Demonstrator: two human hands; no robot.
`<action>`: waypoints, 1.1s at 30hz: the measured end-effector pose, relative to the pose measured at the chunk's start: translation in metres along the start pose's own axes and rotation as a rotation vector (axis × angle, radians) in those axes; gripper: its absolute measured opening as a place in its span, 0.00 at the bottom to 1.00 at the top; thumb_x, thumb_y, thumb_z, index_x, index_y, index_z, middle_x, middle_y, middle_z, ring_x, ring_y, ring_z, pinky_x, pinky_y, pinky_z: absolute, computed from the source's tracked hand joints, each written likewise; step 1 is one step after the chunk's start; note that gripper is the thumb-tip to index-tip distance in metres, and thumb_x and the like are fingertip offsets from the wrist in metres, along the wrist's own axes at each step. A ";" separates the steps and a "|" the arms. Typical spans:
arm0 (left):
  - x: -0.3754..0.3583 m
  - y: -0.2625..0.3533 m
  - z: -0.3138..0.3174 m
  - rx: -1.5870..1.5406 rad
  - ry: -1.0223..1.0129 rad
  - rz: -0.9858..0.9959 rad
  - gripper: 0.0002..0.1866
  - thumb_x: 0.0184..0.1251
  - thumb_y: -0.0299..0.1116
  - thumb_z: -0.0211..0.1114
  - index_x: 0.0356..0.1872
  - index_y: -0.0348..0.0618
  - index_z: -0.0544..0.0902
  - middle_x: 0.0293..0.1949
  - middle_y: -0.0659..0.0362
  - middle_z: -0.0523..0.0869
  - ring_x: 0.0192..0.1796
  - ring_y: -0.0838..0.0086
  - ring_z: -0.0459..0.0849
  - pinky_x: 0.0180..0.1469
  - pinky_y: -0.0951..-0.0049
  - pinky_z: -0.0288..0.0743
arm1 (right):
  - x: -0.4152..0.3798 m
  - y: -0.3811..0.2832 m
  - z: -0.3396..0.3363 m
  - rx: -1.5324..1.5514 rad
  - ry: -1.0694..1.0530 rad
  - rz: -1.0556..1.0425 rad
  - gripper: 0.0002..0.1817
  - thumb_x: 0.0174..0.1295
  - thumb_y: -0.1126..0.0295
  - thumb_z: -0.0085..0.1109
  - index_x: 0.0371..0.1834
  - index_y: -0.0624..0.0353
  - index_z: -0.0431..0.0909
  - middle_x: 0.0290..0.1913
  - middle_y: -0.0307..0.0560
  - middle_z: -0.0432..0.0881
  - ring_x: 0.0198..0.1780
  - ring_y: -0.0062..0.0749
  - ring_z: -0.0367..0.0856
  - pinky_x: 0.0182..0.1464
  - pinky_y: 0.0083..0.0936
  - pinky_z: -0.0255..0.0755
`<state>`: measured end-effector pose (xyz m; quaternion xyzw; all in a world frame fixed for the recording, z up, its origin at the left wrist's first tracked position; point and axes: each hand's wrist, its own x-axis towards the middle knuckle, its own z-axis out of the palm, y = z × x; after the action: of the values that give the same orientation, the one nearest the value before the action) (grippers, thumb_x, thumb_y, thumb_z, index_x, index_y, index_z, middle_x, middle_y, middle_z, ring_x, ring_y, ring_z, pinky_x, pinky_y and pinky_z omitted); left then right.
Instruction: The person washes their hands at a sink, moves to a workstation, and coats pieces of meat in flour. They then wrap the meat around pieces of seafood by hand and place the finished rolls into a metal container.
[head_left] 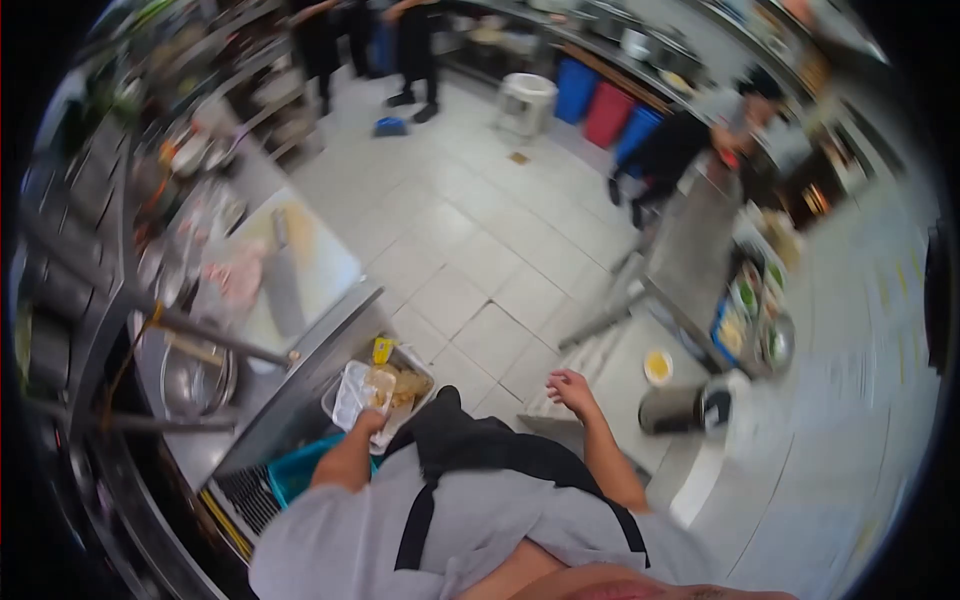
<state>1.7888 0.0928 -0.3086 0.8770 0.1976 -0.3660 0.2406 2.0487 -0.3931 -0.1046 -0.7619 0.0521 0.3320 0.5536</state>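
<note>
My left hand (372, 420) is closed on the edge of a pale, shiny tray or packet (353, 393), whose exact kind I cannot make out. Right beside it, a white container (427, 377) holds yellowish-brown food (408, 386), with a small yellow packet (382, 350) at its far edge. My right hand (570, 391) is raised on the other side of my body, fingers apart and holding nothing, near the edge of a light counter (625, 388).
At left, a steel counter carries a cutting board (325, 262), a cleaver (283, 290), raw meat (235, 280) and a metal bowl (198, 375). A teal bin (300, 468) sits below. At right are a yellow-filled bowl (658, 366) and a steel table (690, 250). People stand farther off.
</note>
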 end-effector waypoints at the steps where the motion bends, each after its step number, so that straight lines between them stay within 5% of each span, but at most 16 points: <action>1: 0.032 0.018 -0.015 -0.135 0.139 0.013 0.35 0.75 0.65 0.51 0.37 0.42 0.92 0.35 0.46 0.92 0.42 0.52 0.91 0.51 0.54 0.83 | 0.012 -0.001 -0.006 0.013 0.019 0.007 0.18 0.72 0.64 0.63 0.60 0.61 0.79 0.45 0.50 0.88 0.38 0.32 0.88 0.38 0.29 0.83; 2: 0.042 0.051 -0.060 -0.125 -0.005 0.111 0.35 0.73 0.65 0.52 0.40 0.39 0.91 0.42 0.41 0.91 0.49 0.47 0.90 0.54 0.50 0.82 | 0.026 -0.003 -0.015 0.026 0.035 0.013 0.18 0.72 0.65 0.63 0.61 0.61 0.79 0.45 0.50 0.88 0.38 0.33 0.88 0.38 0.29 0.83; 3: 0.048 0.082 -0.093 -0.293 0.281 0.404 0.34 0.73 0.63 0.53 0.39 0.37 0.90 0.44 0.38 0.90 0.51 0.45 0.88 0.55 0.48 0.81 | 0.036 -0.007 -0.024 0.031 0.075 0.015 0.18 0.72 0.66 0.62 0.61 0.61 0.79 0.45 0.50 0.88 0.38 0.34 0.88 0.37 0.30 0.83; 5: 0.110 0.134 -0.138 -0.135 0.167 0.338 0.30 0.71 0.57 0.58 0.35 0.36 0.90 0.39 0.38 0.89 0.46 0.44 0.88 0.53 0.46 0.80 | 0.050 -0.024 -0.033 0.093 0.186 0.029 0.18 0.70 0.69 0.63 0.61 0.62 0.78 0.43 0.50 0.88 0.37 0.33 0.88 0.36 0.29 0.83; 6: 0.144 0.161 -0.155 -0.067 0.204 0.457 0.29 0.69 0.57 0.61 0.34 0.36 0.90 0.38 0.38 0.89 0.45 0.46 0.89 0.52 0.47 0.81 | 0.052 -0.027 -0.037 0.136 0.255 0.046 0.18 0.69 0.72 0.63 0.60 0.63 0.79 0.42 0.49 0.87 0.35 0.32 0.87 0.35 0.28 0.83; 8: 0.124 0.231 -0.227 -0.439 0.253 0.496 0.22 0.65 0.52 0.69 0.41 0.40 0.90 0.42 0.43 0.91 0.47 0.49 0.89 0.53 0.53 0.82 | 0.068 -0.018 -0.048 0.156 0.294 0.096 0.19 0.67 0.74 0.63 0.61 0.63 0.78 0.41 0.49 0.87 0.34 0.32 0.87 0.34 0.29 0.84; 13: 0.164 0.316 -0.317 -0.617 0.232 0.486 0.20 0.65 0.49 0.71 0.46 0.42 0.90 0.48 0.45 0.91 0.52 0.54 0.89 0.56 0.58 0.82 | 0.137 -0.050 -0.065 0.026 0.288 0.139 0.20 0.64 0.79 0.64 0.60 0.63 0.78 0.36 0.46 0.83 0.30 0.32 0.85 0.31 0.31 0.84; 16: 0.193 0.314 -0.347 -0.758 0.224 0.422 0.19 0.65 0.47 0.72 0.46 0.41 0.89 0.45 0.46 0.91 0.50 0.57 0.90 0.55 0.60 0.82 | 0.209 -0.088 -0.080 -0.029 0.243 0.119 0.19 0.64 0.79 0.64 0.59 0.62 0.79 0.35 0.45 0.83 0.30 0.32 0.84 0.31 0.31 0.84; 18: 0.212 0.297 -0.358 -0.739 0.294 0.447 0.19 0.70 0.44 0.70 0.50 0.37 0.87 0.39 0.50 0.92 0.39 0.68 0.91 0.44 0.65 0.84 | 0.269 -0.128 -0.094 -0.051 0.179 0.051 0.14 0.67 0.74 0.65 0.55 0.61 0.79 0.35 0.44 0.82 0.29 0.30 0.83 0.30 0.30 0.82; 23: 0.199 0.259 -0.419 -1.108 0.380 0.165 0.14 0.72 0.39 0.69 0.49 0.39 0.86 0.39 0.55 0.91 0.38 0.71 0.90 0.40 0.68 0.84 | 0.444 -0.261 -0.092 -0.110 -0.043 -0.005 0.11 0.72 0.67 0.65 0.50 0.61 0.79 0.36 0.45 0.83 0.29 0.28 0.82 0.29 0.27 0.80; 27: 0.148 0.245 -0.460 -1.396 0.665 0.088 0.13 0.75 0.38 0.67 0.50 0.40 0.85 0.40 0.58 0.90 0.40 0.74 0.88 0.42 0.72 0.82 | 0.573 -0.377 -0.032 -0.374 -0.245 -0.217 0.12 0.76 0.63 0.59 0.50 0.63 0.79 0.36 0.45 0.85 0.30 0.27 0.83 0.30 0.23 0.79; 33: 0.093 0.217 -0.506 -1.696 0.964 0.004 0.14 0.79 0.37 0.64 0.56 0.41 0.83 0.46 0.58 0.90 0.48 0.75 0.88 0.50 0.74 0.81 | 0.643 -0.513 0.148 -0.515 -0.488 -0.425 0.14 0.75 0.64 0.60 0.54 0.63 0.80 0.39 0.47 0.86 0.33 0.27 0.84 0.33 0.24 0.79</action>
<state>2.2396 0.2207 -0.0045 0.4689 0.4711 0.2962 0.6859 2.7098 0.1175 -0.0769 -0.7683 -0.3238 0.3834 0.3973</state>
